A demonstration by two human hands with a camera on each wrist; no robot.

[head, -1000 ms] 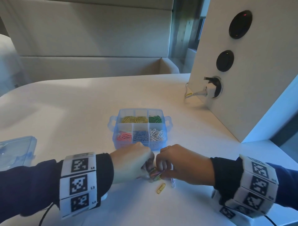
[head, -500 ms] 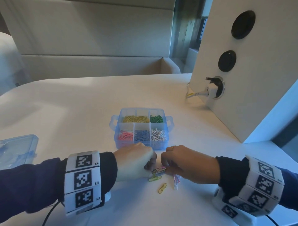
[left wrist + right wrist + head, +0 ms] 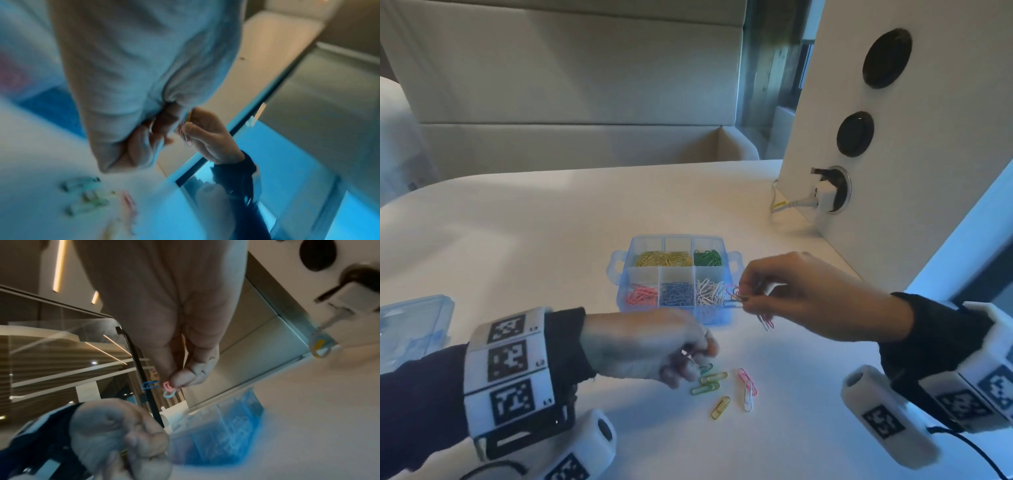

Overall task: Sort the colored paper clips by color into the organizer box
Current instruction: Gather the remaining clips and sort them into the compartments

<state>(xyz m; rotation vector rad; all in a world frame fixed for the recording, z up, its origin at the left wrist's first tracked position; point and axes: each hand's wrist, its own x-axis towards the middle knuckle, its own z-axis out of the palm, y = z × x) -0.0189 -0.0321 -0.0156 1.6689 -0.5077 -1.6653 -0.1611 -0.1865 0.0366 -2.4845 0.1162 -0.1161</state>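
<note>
Right now the box (image 3: 674, 275) sits about mid-table, clear blue plastic with small handles on both ends and six compartments. Yellow clips (image 3: 663, 259) fill the far left and far middle cells, green clips (image 3: 708, 257) the far right one; along the near row lie pink clips (image 3: 641, 295), blue clips (image 3: 677, 294) and white clips (image 3: 711, 292), left to right.

Just off the box's near right corner, raised above the table, the right hand (image 3: 804, 294) pinches a small bunch of clips (image 3: 736, 297) between thumb and fingertips. From the right wrist view a pink one and a pale blue one show at the fingertips, with a darker blue one sticking out beside them; more pink wire dangles below the hand in the head view.

Nearer the front edge of the table (image 3: 517, 240), the left hand (image 3: 647, 346) hovers low with its fingers curled over a scatter of loose clips (image 3: 722, 387): a few green, one yellow, one pink and one white. Whether those fingers hold anything, I cannot tell; both that hand and its wrist view are blurred.

At the left edge rests a clear blue lid (image 3: 412, 329). Along the right edge stands a white panel (image 3: 928, 137) with round sockets, a plug (image 3: 825, 195) in the lowest.
</note>
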